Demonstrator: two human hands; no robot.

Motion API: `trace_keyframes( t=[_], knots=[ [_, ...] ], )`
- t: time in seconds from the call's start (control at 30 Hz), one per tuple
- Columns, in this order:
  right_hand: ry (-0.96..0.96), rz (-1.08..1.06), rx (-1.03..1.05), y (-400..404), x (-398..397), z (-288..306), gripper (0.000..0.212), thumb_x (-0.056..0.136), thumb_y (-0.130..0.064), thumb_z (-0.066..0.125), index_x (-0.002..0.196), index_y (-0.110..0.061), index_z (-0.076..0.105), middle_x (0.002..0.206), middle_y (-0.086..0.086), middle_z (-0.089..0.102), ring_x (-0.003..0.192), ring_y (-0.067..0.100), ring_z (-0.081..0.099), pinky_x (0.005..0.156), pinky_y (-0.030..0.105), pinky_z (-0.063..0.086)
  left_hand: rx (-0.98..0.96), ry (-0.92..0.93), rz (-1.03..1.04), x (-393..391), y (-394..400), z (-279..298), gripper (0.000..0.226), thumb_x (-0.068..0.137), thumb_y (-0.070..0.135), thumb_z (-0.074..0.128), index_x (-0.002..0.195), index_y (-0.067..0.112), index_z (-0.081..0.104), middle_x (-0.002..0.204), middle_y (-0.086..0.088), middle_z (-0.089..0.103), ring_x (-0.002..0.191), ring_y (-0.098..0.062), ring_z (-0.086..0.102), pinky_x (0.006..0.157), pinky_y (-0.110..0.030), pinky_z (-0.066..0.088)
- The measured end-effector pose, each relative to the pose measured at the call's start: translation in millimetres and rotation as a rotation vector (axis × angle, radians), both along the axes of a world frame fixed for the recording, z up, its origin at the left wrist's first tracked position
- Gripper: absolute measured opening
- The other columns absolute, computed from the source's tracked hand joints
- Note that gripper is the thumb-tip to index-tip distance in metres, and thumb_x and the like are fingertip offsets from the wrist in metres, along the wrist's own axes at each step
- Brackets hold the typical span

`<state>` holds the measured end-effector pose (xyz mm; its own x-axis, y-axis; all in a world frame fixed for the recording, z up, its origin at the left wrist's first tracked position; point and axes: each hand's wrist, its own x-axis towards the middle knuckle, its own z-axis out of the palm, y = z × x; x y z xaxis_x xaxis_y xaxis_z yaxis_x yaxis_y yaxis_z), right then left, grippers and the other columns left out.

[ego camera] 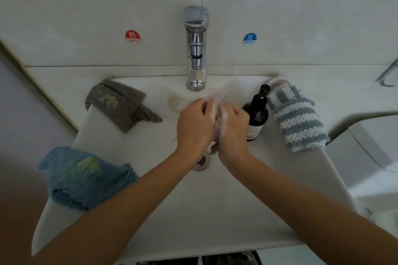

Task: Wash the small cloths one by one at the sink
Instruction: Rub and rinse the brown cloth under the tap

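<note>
Head view looks straight down on a white sink (pixel 150 211), with both bare forearms reaching in from six o'clock. The left hand (pixel 195 123) and the right hand (pixel 233 123) meet over the middle of the basin, just toward six o'clock from the chrome faucet (pixel 196 49). Between them they clench a small pale cloth (pixel 216 122), soapy and mostly hidden; both sets of fingers are curled round it, pressed together knuckle to knuckle. A blurred edge of the cloth shows above the hands toward twelve o'clock. The drain (pixel 202 161) lies partly under the left wrist.

At ten o'clock from the hands, a grey cloth (pixel 120 104) with a yellowish stain lies draped over the sink's rim. At eight o'clock, a blue cloth (pixel 84 176) with a greenish-yellow stain hangs over the left edge. At three o'clock, just beside the right hand, stands a dark pump bottle (pixel 257 114), upright. Beyond it, a blue-and-white striped cloth (pixel 297 116) lies on the right rim.

On the wall tile, a red HOT sticker (pixel 132 37) sits at nine o'clock from the faucet and a blue COLD sticker (pixel 249 39) at three o'clock. I cannot tell whether water is running.
</note>
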<state>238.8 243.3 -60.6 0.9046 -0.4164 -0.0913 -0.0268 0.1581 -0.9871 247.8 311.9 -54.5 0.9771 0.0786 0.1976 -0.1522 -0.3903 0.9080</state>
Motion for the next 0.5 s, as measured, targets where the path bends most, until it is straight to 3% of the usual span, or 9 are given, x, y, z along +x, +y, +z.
trace_keyframes(
  t=[0.1,0.27,0.33,0.4,0.5],
  knots=[
    [-0.066,0.082,-0.044,1.2,-8.8,-0.4,0.033,0.094,-0.010,0.055,0.061,-0.008,0.048,0.047,0.000,0.040,0.043,0.013,0.041,0.043,0.022,0.033,-0.036,0.002,0.045,1.4,4.9,-13.8,0.042,0.100,0.028,0.045,0.063,0.011,0.053,0.057,-0.005,0.054,0.054,-0.018,0.051,0.057,-0.039,0.044],
    [0.009,0.065,0.088,-8.2,10.5,-0.2,0.040,0.092,-0.023,0.058,0.058,-0.015,0.038,0.056,0.009,0.029,0.049,0.021,0.030,0.049,0.031,0.026,-0.102,-0.229,-0.120,-32.4,-1.5,-8.5,0.037,0.099,0.022,0.046,0.064,0.012,0.052,0.050,0.005,0.051,0.046,-0.010,0.051,0.047,-0.025,0.042],
    [0.065,0.125,0.099,-8.0,-0.8,-0.3,0.036,0.090,-0.027,0.056,0.059,-0.016,0.041,0.056,0.009,0.033,0.049,0.020,0.036,0.046,0.026,0.029,-0.093,-0.191,-0.103,-25.1,1.3,-12.4,0.037,0.099,0.022,0.047,0.064,0.013,0.052,0.050,0.004,0.050,0.046,-0.008,0.049,0.047,-0.025,0.040],
    [-0.006,0.201,0.008,-2.0,-15.7,1.6,0.036,0.096,-0.018,0.055,0.062,-0.012,0.045,0.048,0.001,0.040,0.042,0.013,0.040,0.041,0.019,0.030,-0.083,-0.134,-0.021,-10.1,9.9,-16.7,0.039,0.100,0.020,0.047,0.062,0.016,0.050,0.052,0.001,0.048,0.047,-0.007,0.045,0.048,-0.023,0.037],
    [-0.081,0.211,-0.058,5.2,-13.2,3.2,0.043,0.098,-0.016,0.055,0.057,-0.015,0.043,0.045,-0.003,0.039,0.041,0.013,0.038,0.044,0.022,0.032,-0.087,-0.156,0.044,-4.7,14.6,-18.2,0.041,0.101,0.018,0.046,0.060,0.023,0.046,0.051,0.004,0.045,0.046,-0.004,0.044,0.047,-0.015,0.033]
  ],
)
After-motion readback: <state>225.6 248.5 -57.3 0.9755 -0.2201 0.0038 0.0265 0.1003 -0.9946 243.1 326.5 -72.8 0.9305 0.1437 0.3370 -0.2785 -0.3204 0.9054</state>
